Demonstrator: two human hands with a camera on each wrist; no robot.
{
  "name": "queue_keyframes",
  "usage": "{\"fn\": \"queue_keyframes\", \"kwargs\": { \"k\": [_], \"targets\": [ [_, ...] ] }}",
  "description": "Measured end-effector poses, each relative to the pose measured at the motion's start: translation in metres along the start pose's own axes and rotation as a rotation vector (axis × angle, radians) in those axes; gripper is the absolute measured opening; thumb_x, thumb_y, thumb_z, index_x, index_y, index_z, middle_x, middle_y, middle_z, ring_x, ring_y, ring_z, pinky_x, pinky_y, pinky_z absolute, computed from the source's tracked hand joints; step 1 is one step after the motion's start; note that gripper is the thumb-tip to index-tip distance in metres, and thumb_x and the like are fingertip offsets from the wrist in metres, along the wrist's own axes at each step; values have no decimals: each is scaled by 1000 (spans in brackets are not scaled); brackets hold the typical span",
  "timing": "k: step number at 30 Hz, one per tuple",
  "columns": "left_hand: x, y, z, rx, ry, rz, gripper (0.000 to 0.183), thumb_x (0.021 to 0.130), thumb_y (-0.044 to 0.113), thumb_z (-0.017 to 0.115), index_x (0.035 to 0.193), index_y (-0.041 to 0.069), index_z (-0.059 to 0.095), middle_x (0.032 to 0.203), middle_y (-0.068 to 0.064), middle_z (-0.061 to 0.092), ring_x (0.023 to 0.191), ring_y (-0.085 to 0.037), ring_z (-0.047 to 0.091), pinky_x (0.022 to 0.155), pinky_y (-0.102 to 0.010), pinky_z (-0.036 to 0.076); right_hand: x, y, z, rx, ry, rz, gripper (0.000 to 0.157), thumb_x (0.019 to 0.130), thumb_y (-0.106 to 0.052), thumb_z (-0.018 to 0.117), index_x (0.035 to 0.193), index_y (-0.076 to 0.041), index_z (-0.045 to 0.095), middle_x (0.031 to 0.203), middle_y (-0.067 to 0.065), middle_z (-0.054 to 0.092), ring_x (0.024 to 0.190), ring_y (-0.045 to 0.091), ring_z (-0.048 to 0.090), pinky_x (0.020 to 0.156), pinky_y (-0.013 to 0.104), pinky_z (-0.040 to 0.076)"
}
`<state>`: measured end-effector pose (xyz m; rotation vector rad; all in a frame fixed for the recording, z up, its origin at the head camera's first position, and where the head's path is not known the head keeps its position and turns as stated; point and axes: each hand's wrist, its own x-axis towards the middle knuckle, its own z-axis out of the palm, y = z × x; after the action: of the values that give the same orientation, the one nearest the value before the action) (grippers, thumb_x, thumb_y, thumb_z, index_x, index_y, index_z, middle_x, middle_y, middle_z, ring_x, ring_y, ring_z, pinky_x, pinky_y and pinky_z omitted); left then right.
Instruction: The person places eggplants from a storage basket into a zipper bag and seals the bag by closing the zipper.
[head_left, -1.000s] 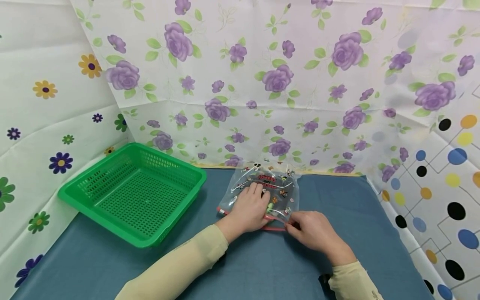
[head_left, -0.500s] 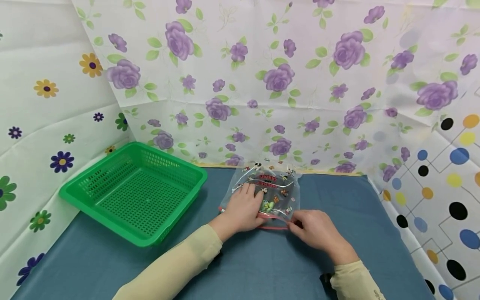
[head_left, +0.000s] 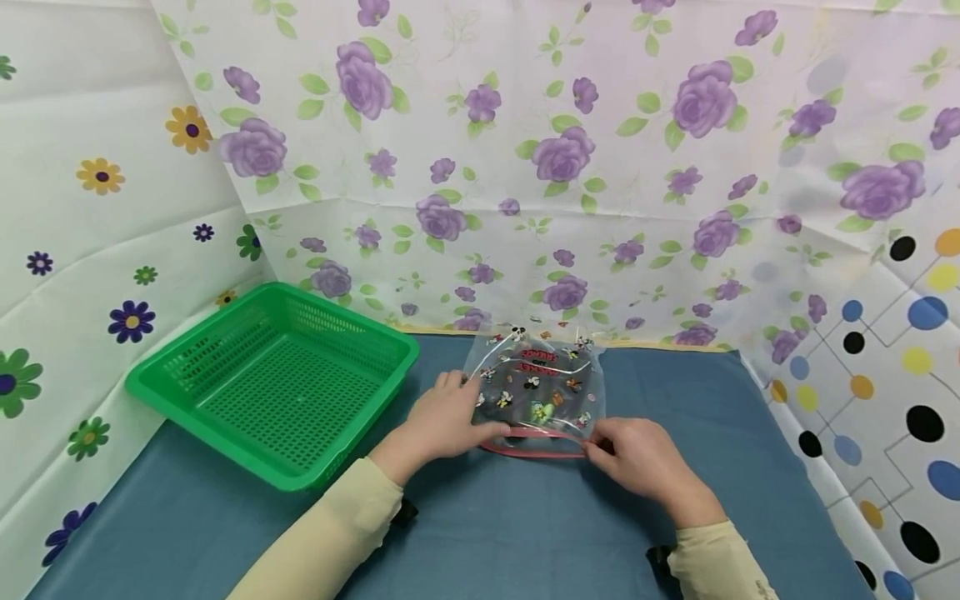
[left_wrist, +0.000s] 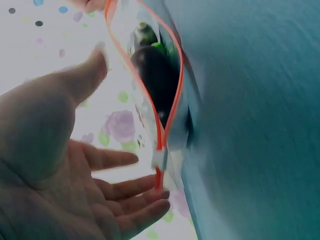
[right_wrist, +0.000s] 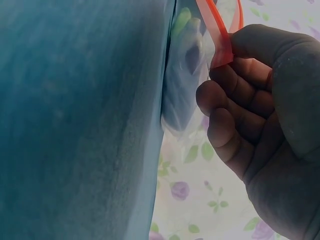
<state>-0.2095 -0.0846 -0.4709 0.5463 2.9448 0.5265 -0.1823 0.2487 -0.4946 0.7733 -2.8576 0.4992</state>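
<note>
A clear zip bag (head_left: 547, 375) printed with small cartoon figures lies on the blue cloth, its red-edged mouth gaping toward me. Inside it the left wrist view shows a dark, rounded, glossy object (left_wrist: 156, 75) and a bit of green; their kind is unclear. My right hand (head_left: 637, 462) pinches the right end of the red zip strip (right_wrist: 215, 30) between thumb and curled fingers. At the bag's left side is my left hand (head_left: 438, 421), thumb spread, fingers loosely extended. Its fingertips come up by the white slider (left_wrist: 159, 158); whether they touch the strip is hard to tell.
To the left stands a green perforated plastic basket (head_left: 292, 400) with nothing in it. Blue cloth (head_left: 517, 533) covers the table. A floral sheet (head_left: 480, 167) hangs behind the bag, and a dotted sheet (head_left: 885, 392) borders the right side.
My left hand has slid off the top of the bag toward its left edge, uncovering more of the printed front. The right hand keeps its pinch, and the mouth gapes wider.
</note>
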Motion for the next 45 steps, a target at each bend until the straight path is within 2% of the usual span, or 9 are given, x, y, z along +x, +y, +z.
{"fn": "queue_keyframes", "kwargs": {
  "k": [8, 13, 17, 21, 27, 32, 34, 39, 45],
  "targets": [
    [-4, -10, -6, -157, 44, -198, 76, 110, 55, 66, 154, -7, 59, 149, -29, 60, 138, -44, 60, 107, -61, 53, -1, 2, -4, 4, 3, 14, 21, 99, -20, 85, 83, -27, 74, 70, -20, 59, 57, -4, 47, 57, 29, 45],
    [-4, -19, -2, -180, 31, -239, 48, 115, 47, 62, 113, 1, 73, 98, -17, 69, 84, -32, 69, 72, -48, 55, -1, 3, -6, 1, 15, 19, 21, 99, -19, 85, 83, -26, 74, 70, -19, 59, 57, -3, 48, 56, 30, 45],
    [-6, -24, -3, -229, -18, -279, 50, 117, 50, 53, 99, 8, 71, 82, -11, 63, 67, -25, 61, 63, -41, 46, -1, 3, -6, 3, 9, 36, 20, 99, -21, 85, 83, -27, 74, 70, -19, 59, 57, -3, 47, 57, 29, 45],
    [-11, -26, -3, -249, -36, -289, 55, 119, 51, 47, 109, 5, 75, 88, -8, 65, 70, -22, 62, 66, -40, 48, -2, 5, -5, 5, 8, 40, 19, 99, -21, 85, 84, -26, 75, 70, -20, 60, 57, -3, 48, 57, 29, 46],
    [-10, -36, 4, -369, -66, -262, 51, 120, 41, 50, 82, 10, 64, 73, -10, 61, 60, -25, 59, 60, -41, 47, -2, 7, -7, -13, 0, 46, 19, 101, -22, 84, 85, -26, 74, 71, -20, 59, 57, -3, 48, 57, 29, 45],
    [9, -69, 41, -430, -87, -182, 45, 119, 40, 51, 82, 15, 61, 78, -6, 55, 64, -23, 52, 60, -41, 43, -3, 9, -8, -7, -3, 59, 20, 101, -22, 84, 84, -27, 74, 70, -19, 58, 56, -2, 47, 57, 30, 44],
    [8, -70, 43, -462, -93, -177, 45, 118, 37, 54, 78, 17, 58, 74, -4, 53, 62, -21, 49, 59, -40, 41, -3, 10, -8, 0, 1, 59, 21, 101, -21, 84, 84, -27, 73, 70, -19, 58, 56, -2, 47, 57, 30, 44],
    [-14, -44, 15, -581, -100, -195, 53, 115, 23, 60, 65, 18, 45, 61, 0, 42, 52, -16, 35, 55, -34, 33, -3, 9, -10, 10, 0, 61, 20, 101, -21, 84, 84, -27, 74, 70, -19, 59, 56, -2, 48, 56, 30, 44],
    [-21, -42, 10, -637, -112, -171, 58, 114, 23, 63, 59, 19, 45, 55, 4, 42, 50, -12, 31, 54, -30, 30, -4, 8, -12, 2, 12, 53, 20, 99, -20, 85, 85, -28, 73, 71, -19, 57, 57, -2, 47, 57, 30, 44]
  ]
}}
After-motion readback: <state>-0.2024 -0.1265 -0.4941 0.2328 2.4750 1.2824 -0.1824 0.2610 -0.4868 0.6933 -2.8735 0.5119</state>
